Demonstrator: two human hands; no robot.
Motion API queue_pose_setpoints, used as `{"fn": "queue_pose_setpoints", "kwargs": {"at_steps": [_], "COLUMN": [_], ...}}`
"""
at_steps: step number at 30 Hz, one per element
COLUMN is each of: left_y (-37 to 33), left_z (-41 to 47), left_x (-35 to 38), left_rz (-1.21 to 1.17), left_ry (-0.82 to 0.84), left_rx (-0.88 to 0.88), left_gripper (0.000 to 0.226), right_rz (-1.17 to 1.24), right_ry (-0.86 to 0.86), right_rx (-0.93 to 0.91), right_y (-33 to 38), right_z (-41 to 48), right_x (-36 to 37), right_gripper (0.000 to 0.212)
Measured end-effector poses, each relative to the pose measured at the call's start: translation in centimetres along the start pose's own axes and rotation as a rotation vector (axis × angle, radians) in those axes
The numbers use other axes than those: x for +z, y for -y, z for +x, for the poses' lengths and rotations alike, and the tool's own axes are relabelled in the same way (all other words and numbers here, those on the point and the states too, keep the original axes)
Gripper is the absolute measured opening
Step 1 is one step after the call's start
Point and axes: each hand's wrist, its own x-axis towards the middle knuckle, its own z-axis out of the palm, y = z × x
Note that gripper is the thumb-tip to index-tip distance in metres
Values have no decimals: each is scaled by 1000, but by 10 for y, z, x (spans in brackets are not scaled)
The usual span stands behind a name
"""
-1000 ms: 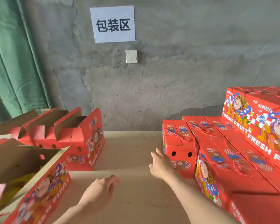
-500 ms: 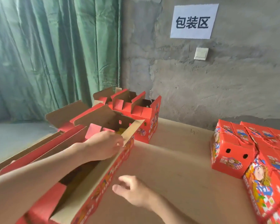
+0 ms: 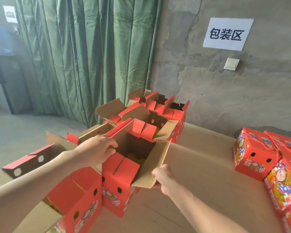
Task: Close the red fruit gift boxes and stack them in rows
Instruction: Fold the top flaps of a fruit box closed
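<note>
An open red fruit gift box [image 3: 120, 184] stands at the middle of the table with its brown flaps spread and something yellow inside. My left hand [image 3: 97, 151] grips the left long flap at its top edge. My right hand [image 3: 163, 176] holds the right long flap [image 3: 155, 163] from below at its near corner. More open red boxes [image 3: 158, 118] stand behind it and one [image 3: 77, 199] sits close at the near left. Closed red boxes [image 3: 254, 153] lie in rows at the right.
A brown cardboard-covered table [image 3: 200, 165] lies between the open boxes and the closed rows. A green curtain [image 3: 84, 56] hangs at the left, a grey concrete wall with a paper sign [image 3: 228, 34] and a switch [image 3: 231, 63] behind.
My view swung left from the closed stack to the open boxes. My left hand took the left flap, and my right hand rose from the table to take the right flap.
</note>
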Motion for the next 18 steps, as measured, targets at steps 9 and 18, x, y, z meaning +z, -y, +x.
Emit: {"fn": "queue_pose_setpoints", "kwargs": {"at_steps": [9,18], "left_y": [-16,-103], "left_z": [5,39], "left_x": [14,54], "left_rz": [-97,-186], "left_ry": [-28,21], "left_rx": [40,305], "left_gripper": [33,30], "right_rz": [-327,-982], "right_ry": [-3,-520], "right_rx": [-11,-277], "right_y": [-24,-39], "right_z": [-33,-57], "right_x": [-111,-215], "right_gripper": [16,15]}}
